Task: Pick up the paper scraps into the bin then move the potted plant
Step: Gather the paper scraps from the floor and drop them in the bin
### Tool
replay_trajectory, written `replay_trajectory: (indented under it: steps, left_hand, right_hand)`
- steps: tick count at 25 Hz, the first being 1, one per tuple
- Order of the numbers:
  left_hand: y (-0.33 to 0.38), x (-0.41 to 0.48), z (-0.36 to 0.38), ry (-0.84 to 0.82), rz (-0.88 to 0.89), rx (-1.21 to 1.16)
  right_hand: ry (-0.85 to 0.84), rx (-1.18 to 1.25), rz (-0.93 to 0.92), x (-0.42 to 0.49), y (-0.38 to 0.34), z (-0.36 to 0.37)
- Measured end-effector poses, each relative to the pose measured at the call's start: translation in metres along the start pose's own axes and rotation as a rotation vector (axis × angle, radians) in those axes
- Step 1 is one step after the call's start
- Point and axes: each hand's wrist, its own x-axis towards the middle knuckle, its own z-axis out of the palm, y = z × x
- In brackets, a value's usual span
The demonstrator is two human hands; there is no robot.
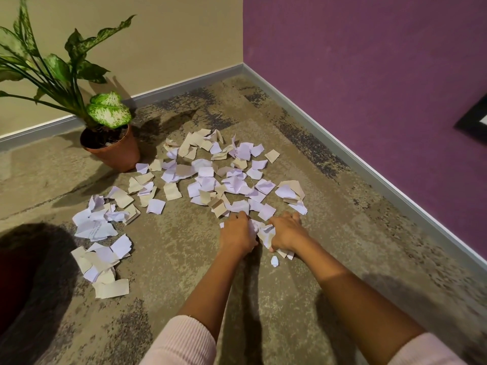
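Several white and beige paper scraps (210, 177) lie scattered over the carpet, with a second cluster (102, 233) toward the left. My left hand (237, 233) and my right hand (286, 233) are side by side at the near edge of the main spread, fingers curled around a crumpled bunch of scraps (263, 233) held between them. One small scrap (274, 261) lies loose just below my right wrist. The potted plant (113, 148), green speckled leaves in a terracotta pot, stands upright at the far left beside the scraps. A dark rounded shape (23, 272) at the left edge could be the bin; I cannot tell.
A beige wall and a purple wall meet in a corner behind the scraps, with a grey skirting board (342, 151) along both. A dark picture frame (474, 119) hangs on the purple wall at the right edge. Mottled carpet (184, 272) lies between me and the scraps.
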Motion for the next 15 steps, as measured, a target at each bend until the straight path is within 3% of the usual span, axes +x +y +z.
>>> replay_trajectory:
  steps: [6, 15]
  left_hand:
    - [-0.004, -0.008, -0.003, 0.059, -0.001, -0.04]
    - [-0.038, -0.023, -0.043, 0.114, -0.135, -0.305]
  right_hand:
    - [0.0, 0.128, -0.009, -0.005, -0.003, -0.005]
    - [-0.024, 0.342, -0.077, -0.026, -0.045, -0.028]
